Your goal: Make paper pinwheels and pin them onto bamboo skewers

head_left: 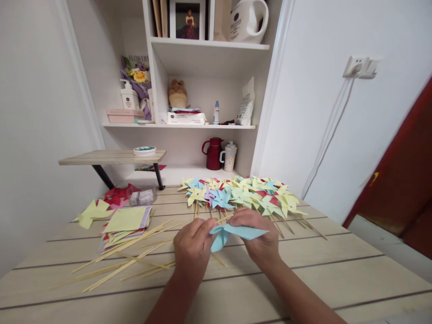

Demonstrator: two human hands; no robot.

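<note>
Watching the head cam feed here. Only real container I can spot on the pale wooden slatted table (303,279) is a small clear plastic tub (141,196) at the back left, with little whitish bits in it that I can't make out. Beside it sits a heap of red paper pieces (116,194), then a stack of square coloured paper sheets (126,222) with a yellow-green one on top, and loose thin bamboo skewers (124,261) fanned out in front.

Across the back of the table lies a big pile of finished paper pinwheels on sticks (243,195), yellow, green, blue and red, overlapping so much I can't count them.

The light blue folded paper pinwheel (236,232) is held just above the table centre, between both hands. The left hand (192,249) is curled with fingertips pinched onto its left edge; the right hand (258,236) is closed over its top right, fingers bent down on the paper. A skewer tip pokes out near the right fingers, but whether it's gripped is hidden. Both forearms run off the bottom edge.
</note>
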